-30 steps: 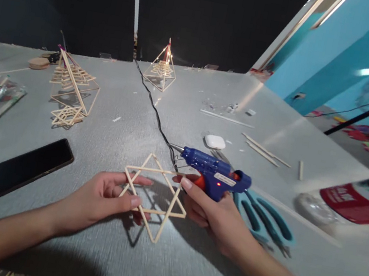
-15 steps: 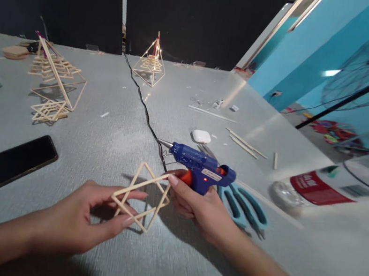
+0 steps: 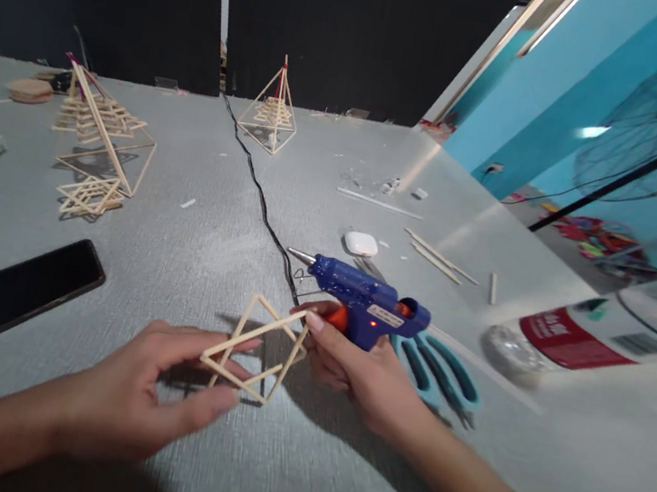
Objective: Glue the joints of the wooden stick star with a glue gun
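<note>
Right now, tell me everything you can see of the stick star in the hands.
The stick star is a six-pointed frame of two overlapping triangles made from thin, pale sticks that look like wood, open in the middle. It is held tilted just above the grey table, casting a shadow below. The left hand pinches its near left side between thumb and fingers; the right hand, which also grips the blue glue gun, touches its right tip with a fingertip.

The left hand pinches a stick star by its 8 o'clock edge, tilted above the table. The right hand grips a blue glue gun, nozzle pointing to 10 o'clock, forefinger touching the star's 3 o'clock tip. Teal scissors lie at 3 o'clock of the gun, a phone at 9 o'clock, 2 stick pyramids at 11 o'clock.
</note>
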Motion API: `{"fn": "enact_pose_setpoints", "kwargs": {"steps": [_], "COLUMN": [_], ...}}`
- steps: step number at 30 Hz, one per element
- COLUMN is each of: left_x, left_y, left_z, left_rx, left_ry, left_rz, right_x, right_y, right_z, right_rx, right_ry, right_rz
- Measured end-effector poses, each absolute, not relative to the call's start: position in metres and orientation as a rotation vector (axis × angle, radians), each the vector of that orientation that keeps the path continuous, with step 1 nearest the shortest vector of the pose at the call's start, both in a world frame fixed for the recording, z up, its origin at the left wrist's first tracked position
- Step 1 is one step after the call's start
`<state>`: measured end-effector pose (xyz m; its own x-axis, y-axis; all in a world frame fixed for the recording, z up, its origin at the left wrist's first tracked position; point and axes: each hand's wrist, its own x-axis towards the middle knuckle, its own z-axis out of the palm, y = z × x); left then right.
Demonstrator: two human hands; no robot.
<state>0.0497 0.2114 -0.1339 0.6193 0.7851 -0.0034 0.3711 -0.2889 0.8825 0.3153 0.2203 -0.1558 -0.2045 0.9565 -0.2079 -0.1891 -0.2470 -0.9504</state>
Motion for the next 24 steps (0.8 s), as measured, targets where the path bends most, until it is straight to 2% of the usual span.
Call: {"fn": "enact_pose_setpoints", "kwargs": {"steps": [10,17,24], "left_x": [0.053,0.047,0.048], "left_y": [0.221,0.23,0.231], "left_z": [-0.131,-0.131,-0.131], "left_rx": [1.397,1.027,0.906], "left_ry": [1.108,0.891,0.805], "left_rz": [0.524,0.604,0.602], "right_x": [0.317,0.32,0.319], "right_y": [0.213,0.219,0.218], "right_z": [-0.153,-0.148,-0.144], "right_rx": [-1.354,-1.199,-1.188], "right_ry": [-1.213,-0.948,-0.95], "right_rz": [1.574,1.553,1.614]}}
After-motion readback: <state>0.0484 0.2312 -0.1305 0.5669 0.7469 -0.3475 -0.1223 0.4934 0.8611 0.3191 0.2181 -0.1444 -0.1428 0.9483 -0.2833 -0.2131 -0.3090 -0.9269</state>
